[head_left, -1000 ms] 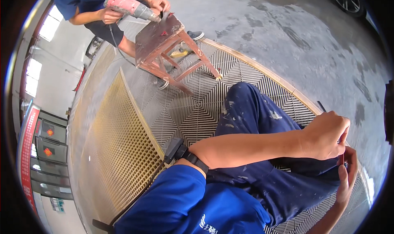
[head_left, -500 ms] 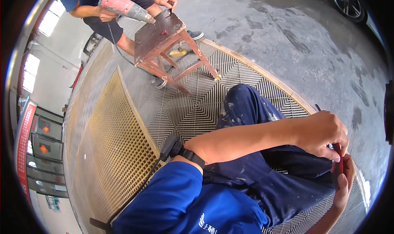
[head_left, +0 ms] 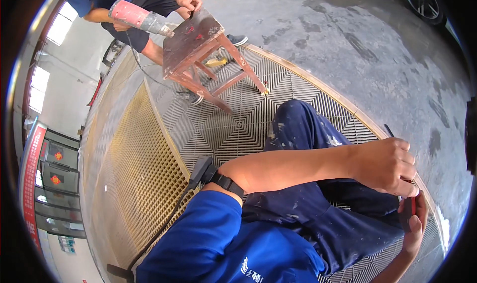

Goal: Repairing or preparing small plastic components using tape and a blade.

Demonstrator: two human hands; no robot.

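My left hand [head_left: 383,166] is closed at the right, with a thin dark stick-like tool [head_left: 388,130] poking out above its knuckles. Its fingertips meet the upper end of a small flat red-and-black piece [head_left: 409,212]. My right hand [head_left: 418,218] pinches that piece from below, thumb against its dark face. The hands hide much of both items, so their exact kind does not show. Across from me, another person's hand [head_left: 120,26] grips a red-and-grey heat gun [head_left: 133,14], its nozzle over a worn brown wooden stool [head_left: 191,40]. Small red pieces [head_left: 199,36] lie on the seat.
My bent knee in dark trousers [head_left: 295,129] stands between me and the stool. Ribbed floor tiles [head_left: 238,126] and yellow grating [head_left: 144,149] lie underneath, bordered by a pale strip [head_left: 318,81]. A cable [head_left: 164,223] runs beside my left arm. A car wheel [head_left: 421,3] shows top right.
My left hand has shifted slightly down over the red-and-black piece, covering more of it. The other person's heat gun has moved left, and another red piece now shows on the stool.
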